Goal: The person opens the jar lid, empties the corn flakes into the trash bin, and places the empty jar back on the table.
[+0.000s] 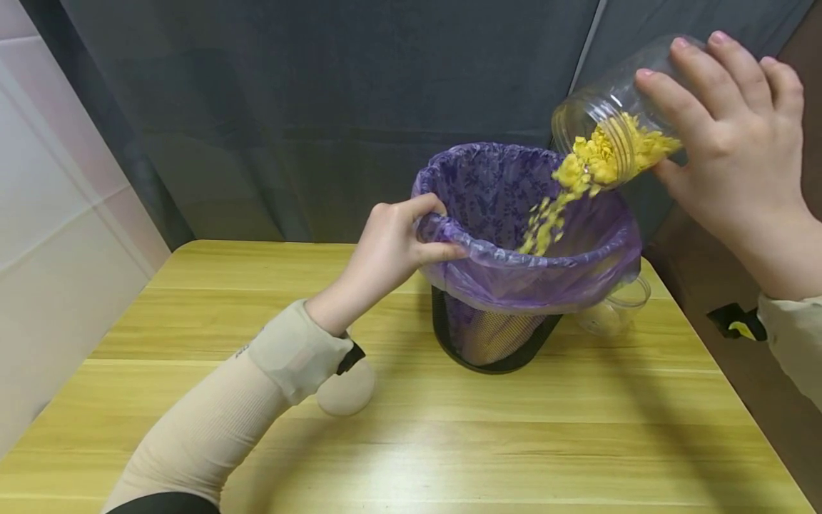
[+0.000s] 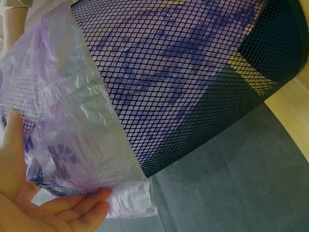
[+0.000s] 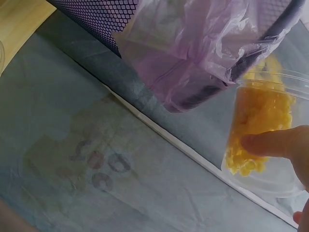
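My left hand (image 1: 401, 239) pinches the near-left rim of a black mesh wastebasket (image 1: 497, 335) lined with a purple plastic bag (image 1: 514, 285). The basket leans to the right. Above its right side, my right hand (image 1: 748, 135) grips a clear plastic jar (image 1: 642, 75), tipped with its mouth down over the bag. Small yellow flakes (image 1: 606, 153) slide out of the jar and fall into the bag. In the right wrist view, the thumb presses on the jar (image 3: 289, 176) beside the yellow flakes (image 3: 265, 113). The bottom of the bag's inside is hidden.
Behind the basket, at its right, stands another clear jar (image 1: 610, 314), partly covered by the bag. A round whitish lid (image 1: 347, 389) lies on the wooden table (image 1: 449, 442) under my left forearm. A grey curtain (image 1: 321, 107) hangs behind the table.
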Motion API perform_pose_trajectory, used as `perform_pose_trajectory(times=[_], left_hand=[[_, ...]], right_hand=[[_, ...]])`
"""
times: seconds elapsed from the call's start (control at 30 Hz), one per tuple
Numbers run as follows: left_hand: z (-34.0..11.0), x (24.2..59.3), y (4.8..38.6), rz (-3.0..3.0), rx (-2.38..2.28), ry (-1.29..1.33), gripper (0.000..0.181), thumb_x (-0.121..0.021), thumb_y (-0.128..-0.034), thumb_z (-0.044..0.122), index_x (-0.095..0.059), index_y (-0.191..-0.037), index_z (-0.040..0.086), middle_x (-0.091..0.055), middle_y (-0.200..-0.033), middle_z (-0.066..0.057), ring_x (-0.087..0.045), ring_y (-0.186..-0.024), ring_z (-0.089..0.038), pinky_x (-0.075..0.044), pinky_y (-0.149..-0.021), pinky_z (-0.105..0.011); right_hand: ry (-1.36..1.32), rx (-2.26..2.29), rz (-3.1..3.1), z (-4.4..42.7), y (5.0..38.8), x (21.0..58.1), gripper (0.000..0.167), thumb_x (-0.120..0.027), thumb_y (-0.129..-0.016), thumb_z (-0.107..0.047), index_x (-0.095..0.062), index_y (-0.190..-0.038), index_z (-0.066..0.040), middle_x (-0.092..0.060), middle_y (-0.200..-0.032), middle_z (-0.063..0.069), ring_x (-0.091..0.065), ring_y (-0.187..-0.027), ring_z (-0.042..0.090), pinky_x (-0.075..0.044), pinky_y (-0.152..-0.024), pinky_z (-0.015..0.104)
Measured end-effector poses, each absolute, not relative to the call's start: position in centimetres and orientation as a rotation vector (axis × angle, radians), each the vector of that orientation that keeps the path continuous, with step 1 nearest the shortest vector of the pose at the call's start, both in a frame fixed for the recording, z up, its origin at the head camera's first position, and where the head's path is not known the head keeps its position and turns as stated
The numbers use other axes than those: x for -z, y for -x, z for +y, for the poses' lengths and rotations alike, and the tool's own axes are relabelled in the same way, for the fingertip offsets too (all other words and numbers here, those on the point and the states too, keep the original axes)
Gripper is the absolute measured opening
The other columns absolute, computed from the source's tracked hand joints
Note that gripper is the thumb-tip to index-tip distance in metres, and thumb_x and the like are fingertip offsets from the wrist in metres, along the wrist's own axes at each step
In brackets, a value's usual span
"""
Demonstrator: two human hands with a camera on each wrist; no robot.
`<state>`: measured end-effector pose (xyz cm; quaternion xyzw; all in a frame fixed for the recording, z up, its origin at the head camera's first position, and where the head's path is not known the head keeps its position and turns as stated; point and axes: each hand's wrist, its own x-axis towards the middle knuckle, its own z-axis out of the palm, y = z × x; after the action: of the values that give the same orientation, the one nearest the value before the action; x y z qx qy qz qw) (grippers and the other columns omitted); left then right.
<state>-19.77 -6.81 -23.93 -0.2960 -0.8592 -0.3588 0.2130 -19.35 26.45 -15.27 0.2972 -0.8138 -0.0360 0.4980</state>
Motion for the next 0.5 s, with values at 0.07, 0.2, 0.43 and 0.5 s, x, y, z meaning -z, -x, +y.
perform_pose_trajectory(times=[0.07, 0.2, 0.43, 0.5], left_hand=[[-6.82, 23.95, 19.79, -2.385, 0.998, 0.821, 0.038, -0.085, -0.0708, 0.031, -0.064, -0.094, 0.010, -0.024, -0.059, 0.004, -0.024, -0.051, -0.011, -0.025, -0.050, -0.030], [-6.85, 23.92, 19.78, -2.387, 1.005, 0.820, 0.038, -0.085, -0.0709, 0.031, -0.063, -0.094, 0.010, -0.025, -0.059, 0.004, -0.025, -0.051, -0.011, -0.026, -0.050, -0.030], [-6.82, 23.87, 19.87, -2.383, 1.006, 0.825, 0.038, -0.085, -0.0710, 0.031, -0.063, -0.095, 0.010, -0.025, -0.060, 0.003, -0.025, -0.052, -0.012, -0.025, -0.051, -0.030], [-6.83, 23.89, 19.90, -2.381, 1.005, 0.822, 0.038, -0.085, -0.0709, 0.031, -0.063, -0.094, 0.010, -0.025, -0.060, 0.003, -0.025, -0.052, -0.012, -0.025, -0.050, -0.030]], right_hand=[[-0.713, 0.102, -1.980, 26.43, 19.28, 15.20, 0.087, -0.073, -0.063, 0.013, -0.043, -0.139, -0.018, -0.037, -0.148, 0.008, -0.025, -0.139, 0.027, -0.015, -0.109, 0.051], [-0.708, 0.120, -1.998, 26.45, 19.22, 15.14, 0.090, -0.071, -0.063, 0.016, -0.042, -0.140, -0.019, -0.035, -0.150, 0.008, -0.023, -0.140, 0.027, -0.013, -0.109, 0.051], [-0.708, 0.124, -1.981, 26.30, 19.40, 15.04, 0.086, -0.069, -0.065, 0.017, -0.044, -0.139, -0.019, -0.036, -0.150, 0.006, -0.023, -0.140, 0.026, -0.013, -0.110, 0.050], [-0.712, 0.123, -1.968, 26.19, 19.48, 14.95, 0.084, -0.067, -0.067, 0.018, -0.044, -0.139, -0.020, -0.036, -0.149, 0.006, -0.024, -0.140, 0.026, -0.013, -0.110, 0.050]])
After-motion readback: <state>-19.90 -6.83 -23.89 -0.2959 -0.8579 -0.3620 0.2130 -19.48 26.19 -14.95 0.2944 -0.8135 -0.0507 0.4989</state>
